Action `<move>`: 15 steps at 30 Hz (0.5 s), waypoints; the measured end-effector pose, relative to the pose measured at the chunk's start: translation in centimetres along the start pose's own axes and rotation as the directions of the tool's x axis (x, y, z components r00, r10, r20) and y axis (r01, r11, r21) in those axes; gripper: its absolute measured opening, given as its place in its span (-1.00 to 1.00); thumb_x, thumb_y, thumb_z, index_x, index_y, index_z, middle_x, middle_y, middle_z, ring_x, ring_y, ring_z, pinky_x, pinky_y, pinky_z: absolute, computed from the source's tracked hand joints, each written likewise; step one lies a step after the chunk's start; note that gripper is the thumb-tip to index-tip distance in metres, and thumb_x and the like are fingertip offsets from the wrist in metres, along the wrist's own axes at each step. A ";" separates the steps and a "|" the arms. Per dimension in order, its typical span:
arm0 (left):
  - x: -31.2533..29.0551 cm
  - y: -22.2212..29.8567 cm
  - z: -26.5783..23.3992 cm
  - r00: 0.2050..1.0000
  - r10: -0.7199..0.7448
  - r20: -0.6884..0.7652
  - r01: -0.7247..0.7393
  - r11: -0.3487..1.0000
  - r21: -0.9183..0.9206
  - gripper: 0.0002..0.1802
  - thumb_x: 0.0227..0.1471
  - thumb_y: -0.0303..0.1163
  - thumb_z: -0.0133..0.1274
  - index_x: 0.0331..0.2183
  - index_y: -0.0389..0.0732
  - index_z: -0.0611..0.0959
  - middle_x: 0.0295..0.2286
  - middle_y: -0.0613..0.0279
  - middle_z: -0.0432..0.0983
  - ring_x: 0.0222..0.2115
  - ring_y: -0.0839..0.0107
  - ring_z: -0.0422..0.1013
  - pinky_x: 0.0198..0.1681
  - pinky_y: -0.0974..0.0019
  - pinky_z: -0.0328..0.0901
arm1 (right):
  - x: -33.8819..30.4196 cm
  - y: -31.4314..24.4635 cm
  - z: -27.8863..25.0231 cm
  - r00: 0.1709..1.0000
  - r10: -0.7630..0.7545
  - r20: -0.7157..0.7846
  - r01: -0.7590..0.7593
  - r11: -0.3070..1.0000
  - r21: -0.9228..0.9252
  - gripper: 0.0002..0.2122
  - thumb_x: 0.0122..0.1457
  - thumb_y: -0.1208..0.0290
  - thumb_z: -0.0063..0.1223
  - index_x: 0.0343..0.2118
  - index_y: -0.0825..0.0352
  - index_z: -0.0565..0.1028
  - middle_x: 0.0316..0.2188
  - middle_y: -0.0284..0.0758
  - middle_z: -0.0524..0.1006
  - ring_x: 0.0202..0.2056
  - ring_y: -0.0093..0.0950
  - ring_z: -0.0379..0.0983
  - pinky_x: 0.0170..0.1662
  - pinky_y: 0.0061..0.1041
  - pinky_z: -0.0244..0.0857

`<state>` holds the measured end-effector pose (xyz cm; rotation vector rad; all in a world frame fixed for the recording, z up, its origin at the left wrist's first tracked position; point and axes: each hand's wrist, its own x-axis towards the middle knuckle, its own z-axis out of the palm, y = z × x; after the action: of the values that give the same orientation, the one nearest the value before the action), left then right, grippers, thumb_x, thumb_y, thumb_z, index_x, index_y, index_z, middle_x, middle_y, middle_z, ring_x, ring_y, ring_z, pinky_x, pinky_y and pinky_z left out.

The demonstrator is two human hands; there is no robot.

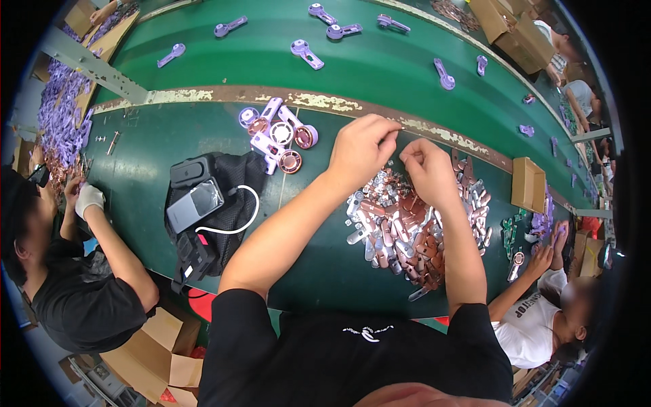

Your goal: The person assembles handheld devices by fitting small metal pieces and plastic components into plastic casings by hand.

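Left hand point(363, 144) pinched, right hand point(432, 175) curled just beside it near centre frame, and I can't tell what either holds! Under the right, a heap of metal pieces point(397, 234), plenty apparently left; upper left of centre, clustered purple handles point(262, 144), some with copper rings point(290, 161), seemingly part-done.

An assembly workshop: beyond the bare fingers point(386, 127) runs a long green conveyor belt point(380, 64) carrying round-headed purple plastic parts point(307, 55); on their near side lies a heap of small brown and silver pieces point(400, 239); 2 co-workers, 1 black-shirted point(91, 298) leftward, 1 white-shirted point(532, 325) rightward, flank them.
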<state>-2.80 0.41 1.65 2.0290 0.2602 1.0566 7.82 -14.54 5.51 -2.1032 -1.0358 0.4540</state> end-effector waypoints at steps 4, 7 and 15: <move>-0.2 1.4 0.4 0.993 0.116 -0.005 -0.115 0.990 0.079 -0.75 -0.06 -0.58 0.25 -0.24 -0.27 0.72 -0.35 0.13 0.62 -0.34 0.14 0.58 -0.28 0.20 0.49 | 1.0 -0.2 -0.4 0.976 0.212 0.048 -0.213 0.888 0.407 -0.92 0.26 0.61 0.10 -0.23 0.49 0.50 -0.39 -0.29 0.61 -0.40 -0.57 0.58 -0.42 -0.62 0.44; -0.4 2.0 0.7 0.991 0.130 0.021 -0.132 0.983 0.126 -0.73 -0.06 -0.53 0.23 -0.21 -0.24 0.70 -0.31 0.17 0.60 -0.27 0.13 0.56 -0.24 0.13 0.49 | 1.4 -0.3 0.1 0.970 0.228 -0.079 -0.143 0.805 0.576 -0.87 0.23 0.66 0.11 -0.19 0.52 0.45 -0.39 -0.25 0.61 -0.40 -0.52 0.59 -0.39 -0.57 0.49; -0.2 1.8 0.7 0.972 0.232 0.028 -0.232 0.947 0.221 -0.70 -0.07 -0.55 0.28 -0.20 -0.31 0.73 -0.34 0.16 0.61 -0.35 0.18 0.55 -0.29 0.21 0.48 | 1.6 -1.3 -0.2 0.960 0.259 -0.109 -0.137 0.771 0.622 -0.77 0.23 0.71 0.06 -0.06 0.53 0.37 -0.33 -0.14 0.63 -0.35 -0.43 0.64 -0.26 -0.54 0.56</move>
<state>-2.71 -1.28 2.60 2.3059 0.1454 1.2151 8.23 -12.82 6.61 -1.6230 -0.4569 0.5880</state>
